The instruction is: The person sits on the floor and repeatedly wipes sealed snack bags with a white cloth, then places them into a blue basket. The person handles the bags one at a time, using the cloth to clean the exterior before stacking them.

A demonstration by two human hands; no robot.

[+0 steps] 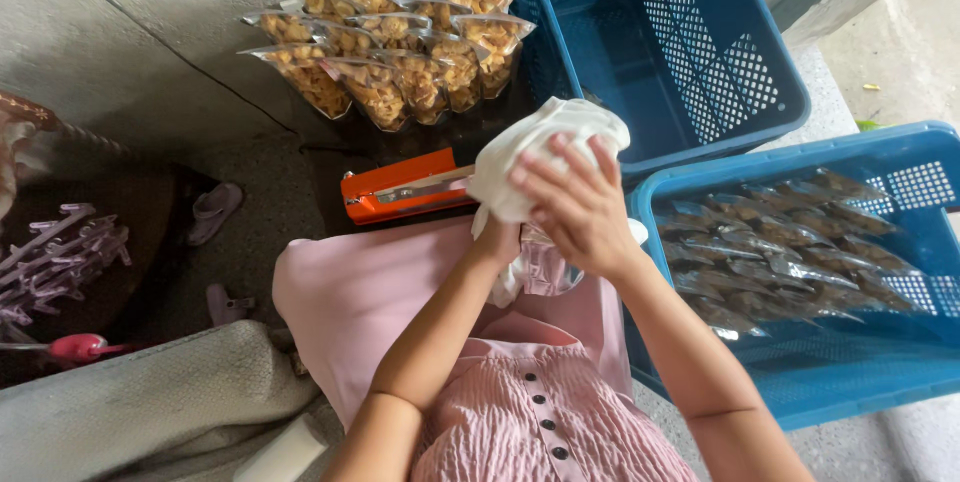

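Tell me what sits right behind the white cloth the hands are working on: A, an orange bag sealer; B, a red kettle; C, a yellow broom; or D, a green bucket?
A: an orange bag sealer lies just behind the white cloth that the right hand presses on.

We see grey concrete floor [150,32], crack running across. On it: dark mat [330,167] carrying orange heat sealer [400,187] and rows of filled snack pouches [395,37]; two blue plastic crates [700,52]; small sandals [212,212].
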